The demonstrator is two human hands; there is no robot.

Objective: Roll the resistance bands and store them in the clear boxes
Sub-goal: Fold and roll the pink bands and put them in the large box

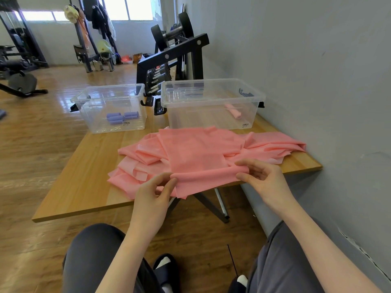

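A pile of pink resistance bands point(196, 153) lies spread over the wooden table point(80, 187). The near end of the top band is turned into a short roll point(209, 173) at the table's front edge. My left hand point(156, 191) pinches the roll's left end and my right hand point(260, 176) pinches its right end. Two clear boxes stand behind the pile. The left box point(84, 96) holds several rolled purple bands point(121, 117). Inside the right box point(260, 96) lies one rolled pink band point(233, 111).
A grey wall point(317, 70) runs along the table's right side. A black dumbbell rack point(175, 60) stands behind the boxes. Gym machines and a coat stand are at the far left. My knees and slippers are below the table's front edge.
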